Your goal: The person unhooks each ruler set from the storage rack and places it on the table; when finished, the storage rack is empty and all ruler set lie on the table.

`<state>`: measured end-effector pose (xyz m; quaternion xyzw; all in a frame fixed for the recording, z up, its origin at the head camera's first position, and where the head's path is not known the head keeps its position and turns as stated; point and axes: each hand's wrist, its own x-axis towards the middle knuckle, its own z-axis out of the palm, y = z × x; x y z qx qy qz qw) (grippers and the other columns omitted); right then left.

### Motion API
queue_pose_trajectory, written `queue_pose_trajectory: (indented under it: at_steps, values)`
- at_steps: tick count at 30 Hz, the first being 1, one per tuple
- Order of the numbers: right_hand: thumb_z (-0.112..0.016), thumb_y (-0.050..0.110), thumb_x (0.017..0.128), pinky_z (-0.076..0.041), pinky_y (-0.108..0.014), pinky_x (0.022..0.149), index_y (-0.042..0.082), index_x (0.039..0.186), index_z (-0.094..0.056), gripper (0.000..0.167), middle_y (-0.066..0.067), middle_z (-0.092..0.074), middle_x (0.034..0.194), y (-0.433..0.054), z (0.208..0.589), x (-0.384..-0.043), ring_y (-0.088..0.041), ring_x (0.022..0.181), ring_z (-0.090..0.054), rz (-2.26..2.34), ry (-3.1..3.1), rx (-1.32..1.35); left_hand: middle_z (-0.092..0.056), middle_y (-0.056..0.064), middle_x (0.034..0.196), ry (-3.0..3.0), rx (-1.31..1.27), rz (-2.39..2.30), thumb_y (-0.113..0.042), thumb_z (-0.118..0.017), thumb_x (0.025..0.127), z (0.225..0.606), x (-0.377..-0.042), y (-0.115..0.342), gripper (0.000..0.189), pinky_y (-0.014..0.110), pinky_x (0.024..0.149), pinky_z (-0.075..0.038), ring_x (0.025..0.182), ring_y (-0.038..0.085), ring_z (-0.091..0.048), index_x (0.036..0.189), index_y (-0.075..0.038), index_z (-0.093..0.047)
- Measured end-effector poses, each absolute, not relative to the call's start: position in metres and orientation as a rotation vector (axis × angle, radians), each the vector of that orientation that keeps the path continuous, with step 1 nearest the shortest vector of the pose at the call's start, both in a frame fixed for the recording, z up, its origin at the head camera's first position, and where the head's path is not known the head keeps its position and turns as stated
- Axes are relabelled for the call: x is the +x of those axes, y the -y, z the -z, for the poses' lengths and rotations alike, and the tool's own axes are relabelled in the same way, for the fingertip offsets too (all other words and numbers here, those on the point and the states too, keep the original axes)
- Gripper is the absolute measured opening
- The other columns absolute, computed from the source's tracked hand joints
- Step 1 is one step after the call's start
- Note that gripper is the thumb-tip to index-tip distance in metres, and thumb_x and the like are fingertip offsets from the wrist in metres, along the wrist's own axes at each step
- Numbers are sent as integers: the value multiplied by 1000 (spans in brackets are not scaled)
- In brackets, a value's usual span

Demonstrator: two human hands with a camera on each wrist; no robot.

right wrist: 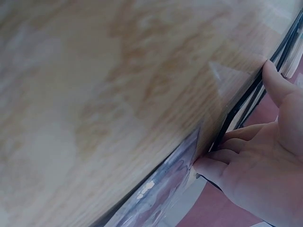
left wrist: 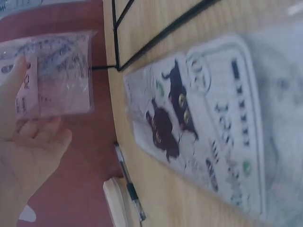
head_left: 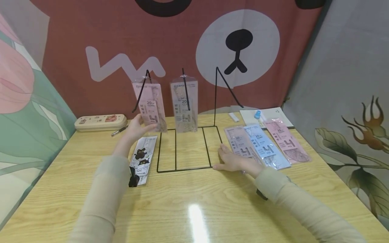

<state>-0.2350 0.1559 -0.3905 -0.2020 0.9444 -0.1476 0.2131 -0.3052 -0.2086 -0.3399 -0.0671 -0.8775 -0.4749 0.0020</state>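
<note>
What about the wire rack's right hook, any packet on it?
No, the right hook is bare along its length in the head view.

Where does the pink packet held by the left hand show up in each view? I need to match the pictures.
Head: left of centre, the pink packet is upright at the left hook of the black wire rack.
Left wrist: upper left, partly behind the left hand.
Right wrist: not in it.
Shared landmark: the black wire rack, visible in all three.
</note>
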Motion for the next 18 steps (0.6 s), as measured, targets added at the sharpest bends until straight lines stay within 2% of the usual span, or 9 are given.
queue_pose_trajectory:
  at_steps: [3,9,11,13,16,18]
  values:
    - [-50,46,94,-7,-49,118,-11,146,-9,87,-26,4,155,-156,390,-235,-38,145,1,412,-2628,-554,-48,23,138,2685,-206,1566,-25,-64,90,342,-304,205,61,50,110,-32,129,37,-44,138,1,-39]
    - [-51,46,94,-8,-50,118,-11,146,-10,87,-27,4,155,-156,391,-235,-39,145,1,417,-2638,-551,-61,20,124,2658,-187,1520,-32,-61,92,351,-295,203,45,45,102,-43,115,32,-57,124,0,-57]
    - [-51,46,94,-8,-50,118,-11,146,-9,87,-27,5,155,-156,391,-235,-39,145,1,422,-2633,-554,-63,21,119,2624,-214,1521,-30,-61,92,355,-289,204,42,38,96,-48,107,25,-63,121,1,-59]
    - [-51,46,94,-8,-50,118,-11,146,-9,88,-27,6,155,-155,392,-235,-39,145,1,428,-2626,-555,-65,22,114,2588,-229,1533,-26,-62,92,359,-280,204,39,28,85,-53,95,15,-67,118,2,-60]
    - [-50,46,94,-7,-50,118,-11,146,-8,87,-27,6,155,-155,393,-235,-39,145,2,430,-2621,-558,-66,26,108,2545,-295,1554,-19,-62,91,364,-265,205,35,19,70,-54,80,2,-67,115,6,-60]
    - [-50,46,94,-7,-49,118,-11,146,-8,87,-26,6,155,-156,393,-235,-39,145,2,422,-2624,-557,-66,28,105,2518,-340,1577,-15,-63,91,367,-254,205,32,17,66,-54,76,-3,-65,113,8,-60]
